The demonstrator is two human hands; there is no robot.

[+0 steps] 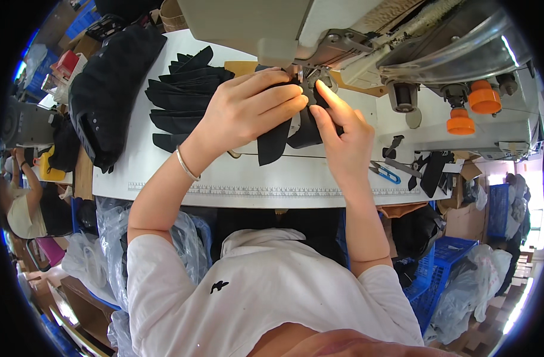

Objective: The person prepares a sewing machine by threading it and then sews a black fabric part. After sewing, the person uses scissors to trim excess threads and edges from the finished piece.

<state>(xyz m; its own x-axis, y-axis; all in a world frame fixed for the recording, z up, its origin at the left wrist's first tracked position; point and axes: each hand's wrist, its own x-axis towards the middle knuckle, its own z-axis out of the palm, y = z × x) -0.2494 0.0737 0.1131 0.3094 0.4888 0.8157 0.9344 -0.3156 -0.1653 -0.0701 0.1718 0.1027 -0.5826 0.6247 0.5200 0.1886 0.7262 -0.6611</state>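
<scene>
Both my hands meet under the head of a sewing machine [254, 27], close to its needle and presser foot [300, 72]. My left hand [242, 110], with a bangle on its wrist, has its fingers bent together at a black fabric piece [274, 144] that hangs below them. My right hand [346, 125] pinches a second dark fabric part [306, 130] between thumb and index finger, beside the needle. The fingers partly hide the edges of the fabric. Left of my left hand, several black cut pieces [179, 98] lie fanned in an overlapping row.
A large black padded piece [114, 89] lies on the table's left side. A printed ruler strip [254, 191] runs along the front edge. Blue thread snips [386, 173] and black scraps [434, 174] lie at right. Blue crates [447, 256] stand below. Another person [30, 196] works far left.
</scene>
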